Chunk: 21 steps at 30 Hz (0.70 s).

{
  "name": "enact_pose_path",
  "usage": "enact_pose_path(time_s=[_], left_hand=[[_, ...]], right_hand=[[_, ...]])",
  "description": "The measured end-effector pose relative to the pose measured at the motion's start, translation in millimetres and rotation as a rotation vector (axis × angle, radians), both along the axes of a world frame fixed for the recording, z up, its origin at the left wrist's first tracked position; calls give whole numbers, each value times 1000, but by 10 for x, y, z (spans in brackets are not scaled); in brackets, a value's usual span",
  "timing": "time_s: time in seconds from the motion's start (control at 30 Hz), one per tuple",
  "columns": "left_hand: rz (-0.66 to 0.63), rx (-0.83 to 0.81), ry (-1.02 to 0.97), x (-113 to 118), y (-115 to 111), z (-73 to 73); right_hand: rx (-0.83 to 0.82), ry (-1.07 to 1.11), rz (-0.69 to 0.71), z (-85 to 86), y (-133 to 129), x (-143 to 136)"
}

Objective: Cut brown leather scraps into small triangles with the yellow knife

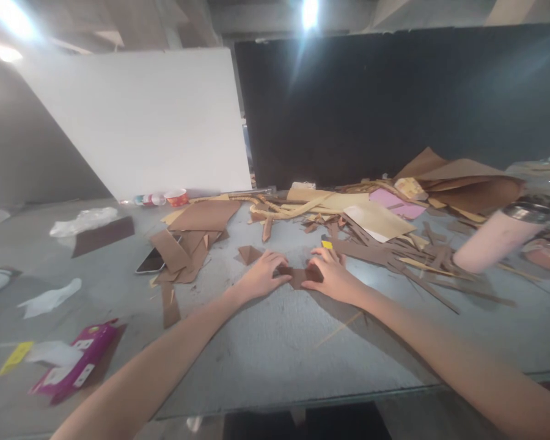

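Both of my hands are at the middle of the table, on a small piece of brown paper (297, 280) that lies between them. My left hand (262, 275) pinches its left end between thumb and curled fingers. At the other end, my right hand (332, 276) grips the paper the same way. A small yellow patch (327, 244) shows at the right fingertips; whether it is on the finger or behind it, I cannot tell. Just beyond my left fingers lies a folded brown paper piece (249, 254). The fingers hide part of the held paper.
Brown paper strips (394, 250) and scraps are heaped at the right, beside a tilted-looking pink bottle (499, 238). A phone (150, 261) lies partly under brown sheets (192, 244) at the left. Nearer stands a purple tissue pack (80, 360). White and black panels rise behind.
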State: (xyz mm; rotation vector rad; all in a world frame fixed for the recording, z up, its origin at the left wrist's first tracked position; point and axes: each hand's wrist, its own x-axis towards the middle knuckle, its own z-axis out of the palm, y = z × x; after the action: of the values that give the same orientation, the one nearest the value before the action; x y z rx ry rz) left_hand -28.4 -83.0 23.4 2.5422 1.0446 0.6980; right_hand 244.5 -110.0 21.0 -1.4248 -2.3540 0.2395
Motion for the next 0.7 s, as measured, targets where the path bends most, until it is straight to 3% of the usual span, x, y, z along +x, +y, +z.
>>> enact_pose_path(time_s=[0.3, 0.5, 0.57, 0.7], left_hand=[[-184, -22, -133, -19, 13, 0], [14, -329, -422, 77, -117, 0], [-27, -456, -408, 148, -179, 18], [38, -581, -402, 255, -261, 24]], right_hand=[[-153, 197, -16, 14, -30, -25], [-322, 561, 90, 53, -71, -62], [-361, 666, 99, 75, -75, -60], [-405, 772, 117, 130, -89, -54]])
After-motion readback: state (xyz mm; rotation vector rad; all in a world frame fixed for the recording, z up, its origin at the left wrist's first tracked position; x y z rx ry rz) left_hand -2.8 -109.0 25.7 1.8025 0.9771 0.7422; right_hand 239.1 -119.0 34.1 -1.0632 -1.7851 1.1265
